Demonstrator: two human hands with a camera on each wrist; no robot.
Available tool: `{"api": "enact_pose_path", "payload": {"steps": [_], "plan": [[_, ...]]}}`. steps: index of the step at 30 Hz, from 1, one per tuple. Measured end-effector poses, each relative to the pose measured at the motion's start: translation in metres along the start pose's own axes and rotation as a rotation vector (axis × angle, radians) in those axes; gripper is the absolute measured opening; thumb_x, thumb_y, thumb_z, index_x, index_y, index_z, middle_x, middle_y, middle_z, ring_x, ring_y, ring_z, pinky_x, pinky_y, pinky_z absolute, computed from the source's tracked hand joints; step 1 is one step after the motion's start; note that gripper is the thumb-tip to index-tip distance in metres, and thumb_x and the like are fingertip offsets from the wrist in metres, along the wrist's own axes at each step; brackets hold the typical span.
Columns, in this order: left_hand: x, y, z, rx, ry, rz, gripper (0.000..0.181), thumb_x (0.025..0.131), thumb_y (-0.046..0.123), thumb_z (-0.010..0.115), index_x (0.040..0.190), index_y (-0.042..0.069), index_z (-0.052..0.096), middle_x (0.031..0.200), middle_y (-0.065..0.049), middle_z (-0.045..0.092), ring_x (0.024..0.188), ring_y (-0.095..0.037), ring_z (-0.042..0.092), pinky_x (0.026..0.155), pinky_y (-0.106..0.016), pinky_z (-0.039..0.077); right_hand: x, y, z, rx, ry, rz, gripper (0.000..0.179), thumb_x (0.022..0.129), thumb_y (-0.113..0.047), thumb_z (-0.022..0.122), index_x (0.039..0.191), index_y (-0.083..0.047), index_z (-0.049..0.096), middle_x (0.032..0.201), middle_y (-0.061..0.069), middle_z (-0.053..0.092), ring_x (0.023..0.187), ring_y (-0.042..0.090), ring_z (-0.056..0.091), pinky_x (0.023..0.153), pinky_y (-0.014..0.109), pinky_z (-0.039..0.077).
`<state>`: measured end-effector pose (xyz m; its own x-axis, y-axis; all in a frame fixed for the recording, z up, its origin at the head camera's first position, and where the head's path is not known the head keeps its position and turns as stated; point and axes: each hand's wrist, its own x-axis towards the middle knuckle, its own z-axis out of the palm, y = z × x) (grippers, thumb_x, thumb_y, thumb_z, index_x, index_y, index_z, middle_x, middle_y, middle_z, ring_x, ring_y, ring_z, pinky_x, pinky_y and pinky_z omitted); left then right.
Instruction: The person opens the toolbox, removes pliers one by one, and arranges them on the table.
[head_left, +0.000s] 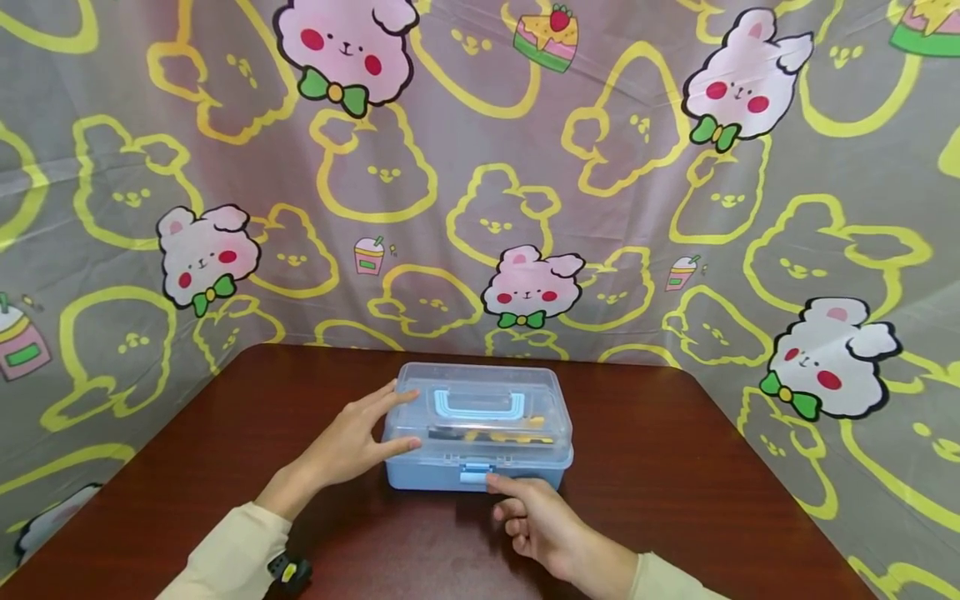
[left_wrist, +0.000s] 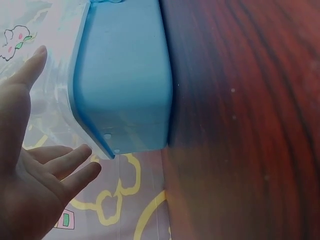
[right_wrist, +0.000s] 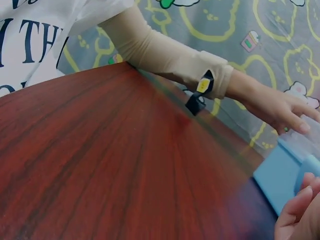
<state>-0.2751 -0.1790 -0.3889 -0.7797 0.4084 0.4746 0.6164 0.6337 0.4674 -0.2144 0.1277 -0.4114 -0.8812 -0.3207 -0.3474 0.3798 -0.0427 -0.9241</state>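
Note:
A blue storage box (head_left: 412, 477) with a clear lid (head_left: 487, 375) sits closed on the table in the head view. A light blue handle (head_left: 480, 408) lies on the lid, and yellow pieces show through the plastic. At the left of the lid is my left hand (head_left: 352, 437), fingers spread and touching it. My right hand (head_left: 543, 529) is at the front of the box. One extended finger touches the blue latch (head_left: 474, 477), while its other fingers curl loosely below. In the left wrist view, the left hand (left_wrist: 35, 170) appears beside the clear lid.
The box stands on a dark red-brown table (head_left: 660, 467). Grey cloth (head_left: 420, 133) printed with cartoon bunnies hangs behind and along both sides. A dark strap device (head_left: 288, 572) is on the left wrist over a cream sleeve (head_left: 236, 546).

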Motion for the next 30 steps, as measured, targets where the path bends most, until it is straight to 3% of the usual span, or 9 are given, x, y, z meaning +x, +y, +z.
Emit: {"api": "enact_pose_path", "payload": {"steps": [5, 10, 17, 24, 30], "plan": [[0.000, 0.000, -0.001, 0.005, -0.009, -0.012, 0.075, 0.091, 0.059, 0.074, 0.153, 0.022, 0.053, 0.161, -0.023, 0.034, 0.142, -0.042, 0.042, 0.102, -0.068, 0.040, -0.003, -0.003, -0.008, -0.089, -0.011, -0.056, 0.052, 0.095, -0.042, 0.074, 0.122, -0.001, 0.060, 0.072, -0.005, 0.062, 0.057, 0.005, 0.045, 0.053, 0.021, 0.037], [0.001, 0.000, 0.000, -0.003, -0.014, -0.018, 0.076, 0.091, 0.060, 0.073, 0.154, 0.022, 0.052, 0.161, -0.023, 0.034, 0.141, -0.042, 0.042, 0.103, -0.068, 0.040, -0.008, -0.006, -0.018, -0.216, -0.010, -0.113, 0.050, 0.097, -0.039, 0.073, 0.127, 0.000, 0.062, 0.081, 0.002, 0.065, 0.062, 0.010, 0.049, 0.055, 0.025, 0.040], [0.001, 0.002, 0.000, -0.032, 0.002, -0.010, 0.075, 0.091, 0.054, 0.077, 0.153, 0.020, 0.053, 0.160, -0.021, 0.038, 0.142, -0.040, 0.043, 0.104, -0.065, 0.040, -0.016, -0.018, -0.038, -0.287, -0.034, -0.137, 0.046, 0.099, -0.036, 0.071, 0.128, -0.001, 0.063, 0.086, 0.006, 0.066, 0.063, 0.011, 0.050, 0.055, 0.026, 0.040], [0.003, 0.003, 0.002, -0.074, 0.026, -0.042, 0.096, 0.087, 0.054, 0.081, 0.159, 0.008, 0.037, 0.155, -0.015, 0.047, 0.132, -0.034, 0.054, 0.101, -0.058, 0.047, -0.021, -0.029, -0.059, -0.406, 0.067, -0.237, 0.045, 0.099, -0.035, 0.072, 0.125, 0.001, 0.067, 0.083, 0.006, 0.066, 0.061, 0.012, 0.049, 0.054, 0.025, 0.042], [-0.003, 0.000, 0.002, -0.110, 0.040, -0.082, 0.105, 0.085, 0.052, 0.084, 0.162, 0.006, 0.029, 0.153, -0.017, 0.049, 0.129, -0.038, 0.057, 0.097, -0.059, 0.049, -0.022, -0.038, -0.076, -0.422, 0.195, -0.303, 0.033, 0.099, -0.029, 0.074, 0.112, 0.001, 0.070, 0.079, 0.009, 0.065, 0.061, 0.013, 0.049, 0.052, 0.025, 0.043]]}}
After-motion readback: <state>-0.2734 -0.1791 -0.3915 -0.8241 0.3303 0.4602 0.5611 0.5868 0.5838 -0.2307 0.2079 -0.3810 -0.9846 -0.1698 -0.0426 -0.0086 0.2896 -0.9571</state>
